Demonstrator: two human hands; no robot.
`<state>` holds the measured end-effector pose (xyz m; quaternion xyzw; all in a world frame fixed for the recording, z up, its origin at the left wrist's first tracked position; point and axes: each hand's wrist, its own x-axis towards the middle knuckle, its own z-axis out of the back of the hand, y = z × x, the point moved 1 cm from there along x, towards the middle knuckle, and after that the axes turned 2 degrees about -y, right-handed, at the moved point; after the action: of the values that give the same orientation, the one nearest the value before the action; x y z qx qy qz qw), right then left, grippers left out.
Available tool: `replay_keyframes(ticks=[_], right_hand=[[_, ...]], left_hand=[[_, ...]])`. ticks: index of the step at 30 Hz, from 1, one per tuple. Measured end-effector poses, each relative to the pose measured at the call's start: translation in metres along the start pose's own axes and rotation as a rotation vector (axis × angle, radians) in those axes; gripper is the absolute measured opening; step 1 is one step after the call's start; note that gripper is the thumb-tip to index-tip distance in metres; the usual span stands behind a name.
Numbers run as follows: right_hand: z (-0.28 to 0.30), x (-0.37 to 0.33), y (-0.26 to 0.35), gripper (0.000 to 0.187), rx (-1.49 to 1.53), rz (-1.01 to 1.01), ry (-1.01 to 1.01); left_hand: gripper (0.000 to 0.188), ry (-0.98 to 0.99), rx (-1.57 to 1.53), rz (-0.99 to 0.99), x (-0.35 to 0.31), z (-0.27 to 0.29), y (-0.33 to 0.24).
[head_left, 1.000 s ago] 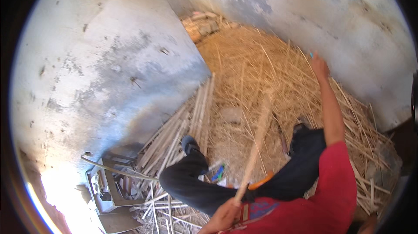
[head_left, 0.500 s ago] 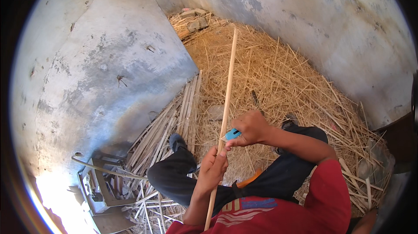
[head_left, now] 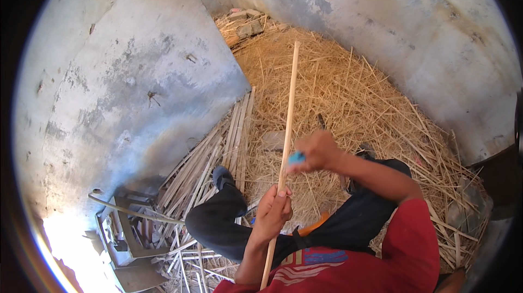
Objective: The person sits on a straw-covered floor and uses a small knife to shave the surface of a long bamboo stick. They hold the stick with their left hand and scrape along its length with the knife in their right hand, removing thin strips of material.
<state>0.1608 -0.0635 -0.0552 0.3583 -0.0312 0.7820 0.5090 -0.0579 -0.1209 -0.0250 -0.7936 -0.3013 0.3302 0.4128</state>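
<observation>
While two walls [head_left: 392, 48] back the shavings [head_left: 348, 89], the strip [head_left: 290, 113] runs lengthwise up and forward, free end out front, its long edges bare above the lower grip, open room on its left — left hand [head_left: 271, 214] closed round its lower part. Right hand [head_left: 318, 150], nearer that free end, is clenched on a blue tool [head_left: 296, 158] just right of the strip — whether they touch, too blurred to call.

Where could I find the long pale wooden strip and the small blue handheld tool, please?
Long pale wooden strip [head_left: 289, 124]: head view, its length above the left hand [head_left: 273, 209].
Small blue handheld tool [head_left: 296, 158]: head view, blurred body in the right hand [head_left: 318, 151].
</observation>
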Motion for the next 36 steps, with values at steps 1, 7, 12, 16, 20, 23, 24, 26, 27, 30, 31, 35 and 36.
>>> replay_keyframes(ticks=[1, 7, 12, 16, 20, 23, 24, 26, 27, 30, 31, 35, 36], right_hand=[[0.003, 0.005, -0.015, 0.073, -0.022, 0.023, -0.027], [-0.001, 0.013, -0.027, 0.073, -0.057, 0.085, -0.135], [0.002, 0.018, -0.088, 0.073, -0.147, -0.437, 0.000], [0.000, 0.010, -0.079, 0.072, -0.105, -0.275, -0.114], [0.000, 0.010, -0.039, 0.074, -0.076, -0.091, -0.159], [0.007, 0.008, -0.098, 0.071, -0.119, -0.361, -0.117], [0.014, 0.009, -0.113, 0.072, -0.159, -0.346, -0.118], [0.029, 0.009, -0.136, 0.075, -0.243, -0.313, -0.126], [0.032, 0.010, -0.148, 0.076, -0.252, -0.330, -0.164], [0.030, -0.001, -0.177, 0.078, -0.280, -0.394, -0.189], [0.037, -0.002, -0.184, 0.078, -0.298, -0.413, -0.165], [0.033, -0.013, -0.197, 0.077, -0.394, -0.284, -0.164], [0.030, -0.014, -0.198, 0.077, -0.405, -0.224, -0.189]], left_hand=[[0.020, 0.011, -0.029, 0.015, 0.000, -0.002, 0.000], [0.020, 0.029, -0.054, 0.015, 0.001, -0.005, -0.003], [0.019, 0.028, -0.019, 0.078, -0.008, -0.018, 0.000], [0.019, 0.030, -0.055, 0.093, -0.015, -0.018, 0.001], [0.021, 0.003, 0.012, 0.039, -0.013, -0.009, -0.004], [0.020, 0.031, 0.073, 0.102, -0.022, -0.016, 0.005], [0.020, 0.043, 0.065, 0.124, -0.026, -0.017, 0.008], [0.020, 0.072, 0.051, 0.163, -0.032, -0.020, 0.012], [0.020, 0.094, 0.075, 0.169, -0.036, -0.017, 0.015], [0.018, 0.106, 0.067, 0.189, -0.049, -0.016, 0.023], [0.018, 0.114, 0.110, 0.182, -0.056, -0.012, 0.028], [0.019, 0.105, 0.168, 0.227, -0.078, -0.003, 0.032], [0.019, 0.088, 0.151, 0.260, -0.083, -0.003, 0.029]])
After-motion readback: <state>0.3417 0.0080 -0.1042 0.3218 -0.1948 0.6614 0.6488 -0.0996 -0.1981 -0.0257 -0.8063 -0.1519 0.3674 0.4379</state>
